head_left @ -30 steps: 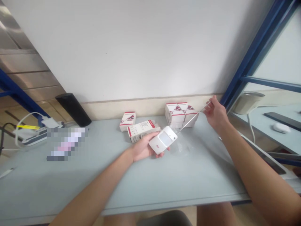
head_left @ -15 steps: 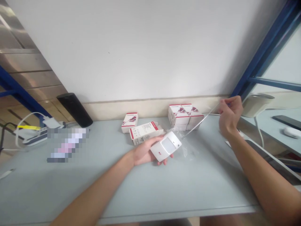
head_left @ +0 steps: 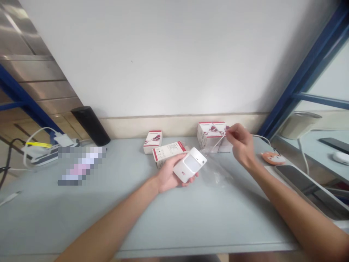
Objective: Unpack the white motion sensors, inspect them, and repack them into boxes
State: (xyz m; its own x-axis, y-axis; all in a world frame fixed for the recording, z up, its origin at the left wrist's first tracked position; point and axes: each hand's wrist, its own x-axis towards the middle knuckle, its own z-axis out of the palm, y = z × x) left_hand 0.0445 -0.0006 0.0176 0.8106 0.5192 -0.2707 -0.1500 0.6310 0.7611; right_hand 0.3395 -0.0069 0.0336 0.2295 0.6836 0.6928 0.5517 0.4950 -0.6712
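Note:
A white motion sensor (head_left: 190, 165) with a pale window and a small red logo rests tilted in my left hand (head_left: 167, 176), whose fingers curl around its underside. From behind its upper right side a thin silver telescopic antenna (head_left: 219, 143) slants up to the right. My right hand (head_left: 240, 142) pinches the antenna's far end between thumb and fingers. Crumpled clear plastic film (head_left: 218, 174) lies on the table just right of the sensor. Behind my left hand is a white and red carton (head_left: 169, 151), partly hidden by the sensor and hand.
A small white and red box (head_left: 152, 141) and more such boxes (head_left: 205, 133) stand near the wall. At left are a black cylinder (head_left: 91, 125), a power strip (head_left: 43, 158) and a blurred-out item (head_left: 81, 166). An orange mouse (head_left: 272, 158) and a dark phone-like slab (head_left: 300, 185) lie right.
My right hand has moved left and slightly down, closer to the sensor. The visible length of antenna is much shorter. My left hand still holds the sensor, and the view has shifted slightly.

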